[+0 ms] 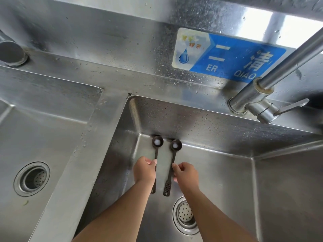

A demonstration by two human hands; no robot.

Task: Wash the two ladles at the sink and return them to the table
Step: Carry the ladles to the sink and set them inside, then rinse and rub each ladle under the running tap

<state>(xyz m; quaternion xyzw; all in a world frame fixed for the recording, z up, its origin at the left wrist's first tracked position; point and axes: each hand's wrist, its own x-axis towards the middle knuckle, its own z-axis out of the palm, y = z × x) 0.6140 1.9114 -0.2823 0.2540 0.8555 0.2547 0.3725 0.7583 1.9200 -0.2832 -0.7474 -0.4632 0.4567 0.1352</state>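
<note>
Item: two dark long-handled ladles, lying side by side in the right-hand basin (227,180) of a stainless double sink, bowls up near the back wall, handles pointing at the person. Left ladle (156,151): bowl holds a pale glint, water or reflection, cannot tell which; its handle end is partly hidden under the left forearm. Right ladle (173,165): perforated handle end shows just above the strainer drain (185,214). Left hand (144,170): grip closed on the left ladle's handle at mid-length, thumb tip on the shaft. Right hand (186,172): grip pinched on the right ladle's handle, fingers curled beside it. Faucet (258,100): mounted at right rear, lever out to the side, spout running out of frame; no water seen flowing. Second basin (43,145) at left, unused. Judgement: washing appears at its start. To do it well, hold each handle firmly, bring both bowls under the stream, turn them so that inside and underside get rinsed, and keep the ladles apart.
</note>
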